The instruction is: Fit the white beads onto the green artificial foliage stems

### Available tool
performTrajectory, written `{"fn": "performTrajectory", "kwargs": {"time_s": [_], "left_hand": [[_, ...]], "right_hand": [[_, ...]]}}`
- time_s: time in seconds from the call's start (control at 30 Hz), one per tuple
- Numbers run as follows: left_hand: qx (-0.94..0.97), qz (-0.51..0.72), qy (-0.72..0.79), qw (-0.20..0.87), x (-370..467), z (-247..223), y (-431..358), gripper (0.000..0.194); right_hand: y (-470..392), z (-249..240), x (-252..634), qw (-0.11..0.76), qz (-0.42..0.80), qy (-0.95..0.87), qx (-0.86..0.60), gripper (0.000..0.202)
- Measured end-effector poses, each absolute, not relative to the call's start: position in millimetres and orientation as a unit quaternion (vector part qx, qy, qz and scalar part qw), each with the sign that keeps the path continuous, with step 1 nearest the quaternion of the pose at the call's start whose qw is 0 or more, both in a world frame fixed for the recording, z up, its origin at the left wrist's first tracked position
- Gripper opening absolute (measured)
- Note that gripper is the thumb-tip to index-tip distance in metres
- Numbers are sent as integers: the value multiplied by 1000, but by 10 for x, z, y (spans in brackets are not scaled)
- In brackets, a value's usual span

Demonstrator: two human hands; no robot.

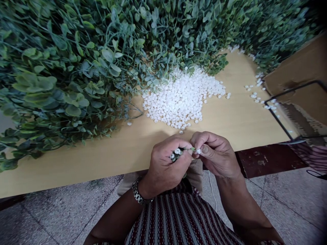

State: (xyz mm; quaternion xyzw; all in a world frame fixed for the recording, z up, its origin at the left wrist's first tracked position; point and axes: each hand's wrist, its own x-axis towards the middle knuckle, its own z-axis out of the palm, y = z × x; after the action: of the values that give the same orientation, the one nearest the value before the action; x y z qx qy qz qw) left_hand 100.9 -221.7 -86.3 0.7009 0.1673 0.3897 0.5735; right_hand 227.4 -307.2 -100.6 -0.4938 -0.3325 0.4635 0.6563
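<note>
My left hand (166, 163) is closed around a green artificial sprig (176, 156), most of it hidden by the fingers. Small white flower beads (177, 151) show on the sprig inside the curl of that hand. Close on the right, my right hand (218, 153) pinches a single white bead (198, 151) between thumb and forefinger, at the tip of the sprig's stem. The fingertips of both hands nearly meet there. Just beyond them on the table lies a heap of the same white beads (178, 98).
Dense artificial greenery (89, 68) covers the back and left of the tan table (102, 160). Stray beads (257, 98) lie at the right, beside a cardboard box (301, 68) and a black metal frame (278, 122). The table's front edge runs just under my hands.
</note>
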Motion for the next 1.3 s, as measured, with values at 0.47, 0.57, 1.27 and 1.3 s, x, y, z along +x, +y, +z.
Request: {"fn": "performTrajectory", "kwargs": {"time_s": [0.47,0.57,1.27,1.3], "left_hand": [[713,395,152,560,1008,-886,-2204,16],[724,393,134,551,999,-887,-2197,16],[725,377,138,559,1050,-847,-2229,16],[726,377,139,558,1052,-851,-2231,15]], "right_hand": [[-3083,-1010,2287,656,461,-358,-478,6],[-3086,-1024,2291,654,455,-370,-479,6],[-3061,-1019,2308,683,478,-336,-438,8],[-3059,-1017,2311,683,479,-339,-436,8]]}}
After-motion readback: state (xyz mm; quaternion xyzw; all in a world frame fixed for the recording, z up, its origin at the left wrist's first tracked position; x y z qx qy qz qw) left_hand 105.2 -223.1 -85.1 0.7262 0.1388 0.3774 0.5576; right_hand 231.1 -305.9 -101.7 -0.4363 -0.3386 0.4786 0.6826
